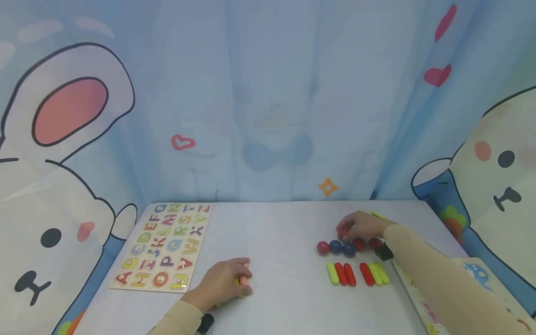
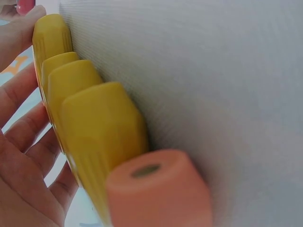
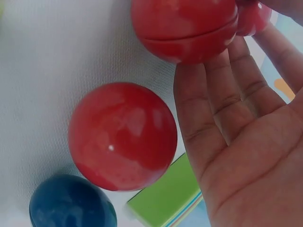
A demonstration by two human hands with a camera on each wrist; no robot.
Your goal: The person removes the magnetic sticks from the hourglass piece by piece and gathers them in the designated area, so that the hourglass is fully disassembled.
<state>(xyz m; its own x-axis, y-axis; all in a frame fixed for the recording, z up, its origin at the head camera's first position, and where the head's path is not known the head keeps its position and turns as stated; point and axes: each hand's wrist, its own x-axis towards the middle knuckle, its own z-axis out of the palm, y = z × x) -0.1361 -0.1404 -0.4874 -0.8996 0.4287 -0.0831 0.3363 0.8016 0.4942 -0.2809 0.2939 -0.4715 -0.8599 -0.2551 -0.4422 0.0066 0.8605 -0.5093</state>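
In the head view, my left hand (image 1: 224,281) rests over a row of yellow and orange sticks on the table, mostly hidden beneath it. The left wrist view shows its spread fingers alongside several yellow sticks (image 2: 104,118), with an orange stick (image 2: 161,189) closest to the camera. My right hand (image 1: 362,224) pinches a red ball (image 1: 342,232) between thumb and fingertips, behind a row of balls. That row runs from a red ball (image 1: 323,248) through two blue balls (image 1: 336,247) to two more red ones (image 1: 375,243), partly under the hand.
Before the balls lie two groups of short red and yellow-green sticks (image 1: 342,274). An alphabet board (image 1: 194,260) is at the left, and another picture board (image 1: 427,304) lies partly under my right forearm. A green block (image 3: 163,194) sits behind the balls. A blue curtain (image 1: 272,93) hangs behind.
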